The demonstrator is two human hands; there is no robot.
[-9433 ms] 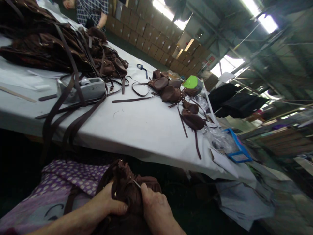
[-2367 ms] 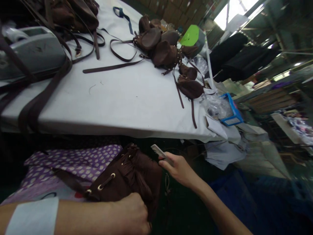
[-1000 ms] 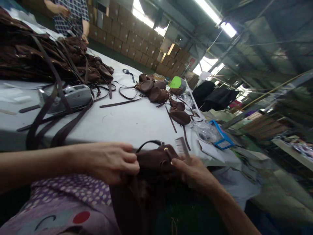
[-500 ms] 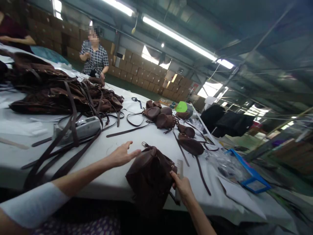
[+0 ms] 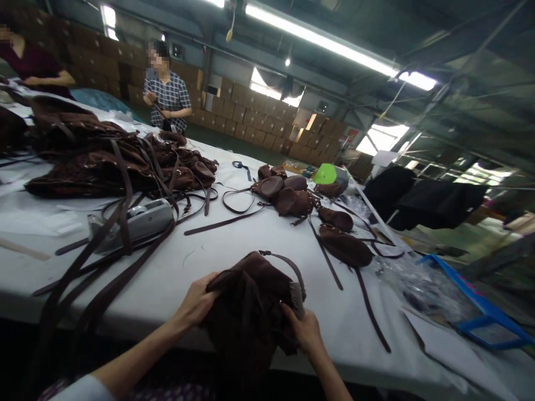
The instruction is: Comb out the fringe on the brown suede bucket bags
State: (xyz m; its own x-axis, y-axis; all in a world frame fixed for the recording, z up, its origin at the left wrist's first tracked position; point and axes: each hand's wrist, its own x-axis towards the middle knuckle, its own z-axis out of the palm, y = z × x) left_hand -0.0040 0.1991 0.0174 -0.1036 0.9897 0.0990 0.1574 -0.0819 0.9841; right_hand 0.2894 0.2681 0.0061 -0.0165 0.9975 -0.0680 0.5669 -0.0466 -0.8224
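A dark brown drawstring-style bag (image 5: 246,312) is at the table's front edge, between my two hands. My left hand (image 5: 196,301) is closed on the fabric at the bag's upper left side. Along the bag's right side, my right hand (image 5: 304,328) is closed, its thumb on the material. A pale, flat brush-like tool (image 5: 297,298) sticks up from that same hand against the bag. From the bag's top a strap with a buckle (image 5: 288,262) arcs over to the right. Folds hide the bag's opening and the fingertips of both hands.
Several small brown bags (image 5: 292,200) lie across the white table (image 5: 234,245). At the left is a pile of brown bags (image 5: 96,161), with straps over a grey tape dispenser (image 5: 146,220). A blue frame (image 5: 472,295) stands right. One co-worker (image 5: 169,89) stands opposite, another further left.
My left hand, previously open beside the bag, has taken hold of its upper left side. The bag has turned and its strap now arcs to the right. The view has shifted slightly.
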